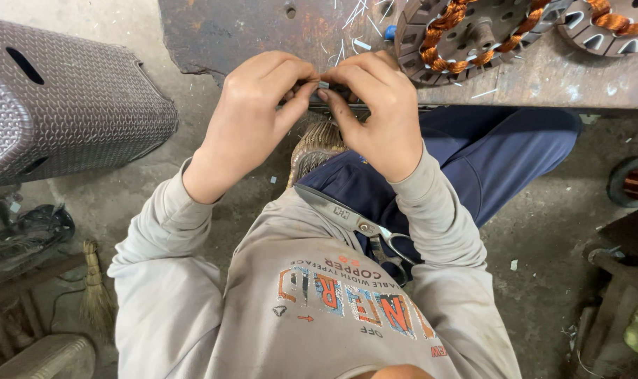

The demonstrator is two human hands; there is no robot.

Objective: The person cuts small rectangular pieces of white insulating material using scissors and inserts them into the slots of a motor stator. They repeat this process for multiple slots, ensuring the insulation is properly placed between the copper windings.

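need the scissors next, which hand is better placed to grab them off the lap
Probably the right hand. The scissors lie on the lap under the right forearm, handles toward the right side. The left hand would have to cross over. Both hands pinch a small strip.

place: small motor-repair workshop | signs: motor stators (473,31) wound with copper wire on a worn, rusty counter (249,31) | wire clippings scattered about | bare concrete floor (543,231) | metal shears (354,221) in lap
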